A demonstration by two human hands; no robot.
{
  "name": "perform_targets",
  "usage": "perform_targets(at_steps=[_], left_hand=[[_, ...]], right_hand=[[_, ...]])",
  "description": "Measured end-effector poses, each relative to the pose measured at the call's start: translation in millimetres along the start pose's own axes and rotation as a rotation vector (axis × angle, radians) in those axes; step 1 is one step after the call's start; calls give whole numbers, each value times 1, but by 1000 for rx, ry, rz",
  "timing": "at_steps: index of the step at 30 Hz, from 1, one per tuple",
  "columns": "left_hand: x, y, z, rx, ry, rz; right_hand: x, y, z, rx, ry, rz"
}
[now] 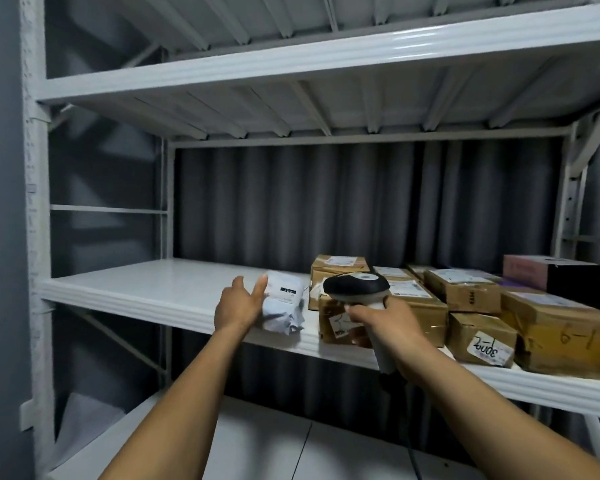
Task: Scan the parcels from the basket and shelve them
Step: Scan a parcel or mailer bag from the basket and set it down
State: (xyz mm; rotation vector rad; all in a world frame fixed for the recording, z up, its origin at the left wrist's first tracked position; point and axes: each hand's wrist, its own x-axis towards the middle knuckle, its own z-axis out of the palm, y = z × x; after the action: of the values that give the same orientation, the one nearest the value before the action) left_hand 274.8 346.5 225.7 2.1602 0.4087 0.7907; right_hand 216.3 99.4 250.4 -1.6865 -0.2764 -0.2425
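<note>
A crumpled white poly-bag parcel (284, 308) with a printed label lies on the middle shelf (146, 289) of a white metal rack. My left hand (238, 303) is against the parcel's left side, fingers straight and touching it. My right hand (385, 322) grips the handle of a barcode scanner (355, 287), whose dark head sits just right of the white parcel, above a brown taped box (336, 322). The basket is out of view.
Several brown cardboard parcels (465, 292) fill the right half of the shelf, with a dark and pink box (555, 275) behind them. A grey curtain hangs behind the rack. Another shelf (326, 53) runs overhead, and a lower shelf (264, 445) lies beneath my arms.
</note>
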Motion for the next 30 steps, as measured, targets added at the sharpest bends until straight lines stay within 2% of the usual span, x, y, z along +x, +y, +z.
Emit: perform_targets(at_steps=[4,6,8,10,13,19,25,30], left_hand=[[-28,-19,3,189,192,383],[-50,-28,10,276,186,592],[-63,-34,21,430,121,693],[-67,-31,29,557,33,639],[-51,-25,39,600,-125,511],[-5,-10,56,634,-328,504],[23,-5,61,632,-391,496],[2,-1,49,660,-416,466]], right_hand=[[3,5,0,-33,10,-16],[3,6,-2,-19,14,-15],[2,7,-2,-27,21,-16],[2,7,-2,-42,25,-20],[2,8,-3,-72,33,-28],[11,10,-12,-128,62,-12],[23,14,-19,-174,59,-30],[13,9,-26,-190,23,-28]])
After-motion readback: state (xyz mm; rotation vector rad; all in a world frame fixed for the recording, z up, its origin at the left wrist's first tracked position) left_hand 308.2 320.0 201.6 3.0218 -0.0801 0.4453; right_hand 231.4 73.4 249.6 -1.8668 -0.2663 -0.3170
